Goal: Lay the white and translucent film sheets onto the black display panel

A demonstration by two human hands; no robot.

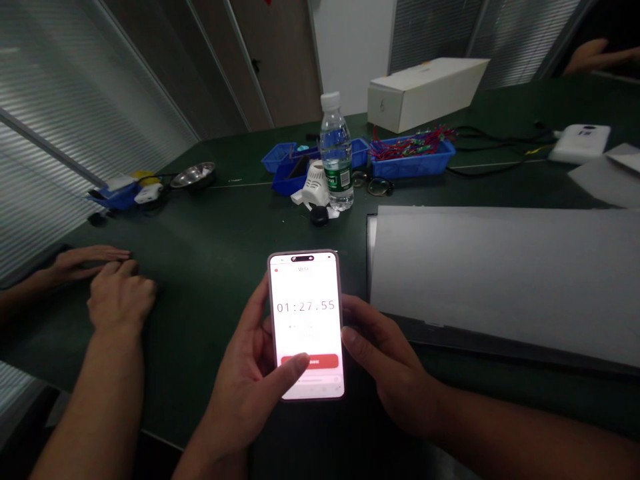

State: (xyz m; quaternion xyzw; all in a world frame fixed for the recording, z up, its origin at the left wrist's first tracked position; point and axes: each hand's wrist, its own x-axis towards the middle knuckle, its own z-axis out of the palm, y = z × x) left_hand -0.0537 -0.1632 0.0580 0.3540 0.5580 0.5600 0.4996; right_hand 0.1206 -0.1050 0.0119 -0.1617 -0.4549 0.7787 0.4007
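Note:
A smartphone [306, 333] stands upright between my two hands, its bright screen facing me with a running-time readout of 01:27.55. My left hand [250, 383] is wrapped round its left side, and the thumb lies across the red button near the bottom of the screen. At the right edge, my right hand [387, 363] grips the phone with its thumb and bent fingers; part of those fingers is hidden behind it. Both hands are over the dark green table [200, 267].
At left, another person's hands [123, 293] rest on the table. A grey-white sheet [500, 273] on a dark board lies at right. Beyond the phone stand a water bottle [337, 153], a blue tray of wires [413, 163], glasses [380, 187], a white box [425, 93] and a metal bowl [194, 176].

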